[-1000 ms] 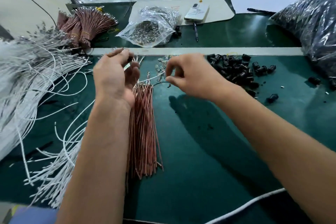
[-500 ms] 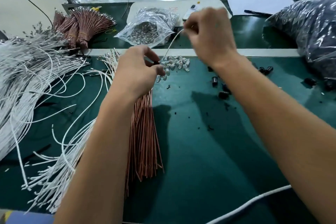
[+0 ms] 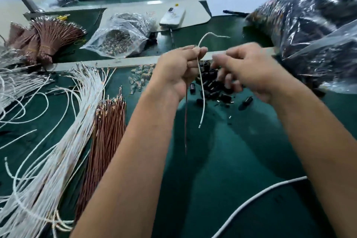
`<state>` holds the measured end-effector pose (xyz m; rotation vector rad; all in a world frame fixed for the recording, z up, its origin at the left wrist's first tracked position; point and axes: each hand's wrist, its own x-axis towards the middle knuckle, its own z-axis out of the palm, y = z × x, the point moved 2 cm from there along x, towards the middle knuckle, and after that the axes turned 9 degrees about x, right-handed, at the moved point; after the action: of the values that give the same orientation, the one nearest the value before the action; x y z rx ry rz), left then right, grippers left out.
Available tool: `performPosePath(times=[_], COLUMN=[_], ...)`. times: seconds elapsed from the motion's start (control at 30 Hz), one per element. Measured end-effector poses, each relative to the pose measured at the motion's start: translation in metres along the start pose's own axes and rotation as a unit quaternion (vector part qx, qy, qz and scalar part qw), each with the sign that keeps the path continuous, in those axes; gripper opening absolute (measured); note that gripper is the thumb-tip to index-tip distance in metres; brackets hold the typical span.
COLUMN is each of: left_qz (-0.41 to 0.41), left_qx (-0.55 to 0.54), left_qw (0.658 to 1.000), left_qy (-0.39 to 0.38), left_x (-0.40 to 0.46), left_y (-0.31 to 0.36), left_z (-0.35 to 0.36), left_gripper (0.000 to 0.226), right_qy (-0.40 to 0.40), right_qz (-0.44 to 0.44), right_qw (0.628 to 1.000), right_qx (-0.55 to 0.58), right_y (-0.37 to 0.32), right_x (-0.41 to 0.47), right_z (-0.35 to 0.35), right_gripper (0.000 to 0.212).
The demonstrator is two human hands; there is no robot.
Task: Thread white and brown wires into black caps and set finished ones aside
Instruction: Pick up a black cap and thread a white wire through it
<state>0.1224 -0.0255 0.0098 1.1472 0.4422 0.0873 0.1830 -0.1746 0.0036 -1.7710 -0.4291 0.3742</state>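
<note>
My left hand (image 3: 177, 71) is raised over the green mat and pinches a white wire (image 3: 201, 91) together with a thin brown wire (image 3: 186, 121); both hang down below the fist, and the white one also curls up above it. My right hand (image 3: 249, 69) is blurred, fingers curled down over the pile of black caps (image 3: 214, 91); what it holds I cannot make out. A loose bundle of brown wires (image 3: 108, 121) lies left of my left forearm, beside a fan of white wires (image 3: 77, 121).
Small clear parts (image 3: 140, 77) lie near the metal strip. A clear bag of metal pieces (image 3: 117, 38), tied brown bundles (image 3: 46, 40), a white remote (image 3: 172, 16) and big dark plastic bags (image 3: 313, 33) stand behind. A thick white cable (image 3: 257, 199) crosses bottom right.
My left hand has lifted from the brown bundle with a white and a brown wire in it. My right hand came down from the back of the bench to the black caps.
</note>
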Motion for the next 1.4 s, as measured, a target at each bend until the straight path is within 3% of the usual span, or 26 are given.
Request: performPosePath(times=[0.1, 0.17, 0.33, 0.5, 0.8, 1.4], left_qz=[-0.003, 0.001, 0.031, 0.033, 0.038, 0.036], left_qx=[-0.031, -0.054, -0.029, 0.029, 0.09, 0.12], left_qw=[1.0, 0.999, 0.999, 0.999, 0.994, 0.99], left_qy=[0.002, 0.005, 0.028, -0.024, -0.046, -0.07], left_x=[0.009, 0.011, 0.005, -0.008, -0.011, -0.015], left_y=[-0.018, -0.025, -0.037, -0.051, -0.056, -0.056], left_z=[0.01, 0.01, -0.014, -0.042, -0.048, -0.043], left_gripper=[0.023, 0.015, 0.011, 0.019, 0.014, 0.013], right_qy=[-0.171, -0.193, -0.109, 0.006, 0.091, 0.06], right_qz=[0.071, 0.062, 0.027, -0.03, -0.122, -0.121], right_qw=[0.982, 0.978, 0.968, 0.941, 0.951, 0.969], right_qx=[0.045, 0.056, 0.226, 0.336, 0.269, 0.209], right_y=[0.019, 0.029, 0.042, 0.051, 0.049, 0.047], right_x=[-0.021, -0.026, -0.024, -0.018, -0.02, -0.022], right_z=[0.014, 0.018, 0.007, 0.005, 0.009, 0.011], right_gripper=[0.031, 0.025, 0.019, 0.008, 0.009, 0.007])
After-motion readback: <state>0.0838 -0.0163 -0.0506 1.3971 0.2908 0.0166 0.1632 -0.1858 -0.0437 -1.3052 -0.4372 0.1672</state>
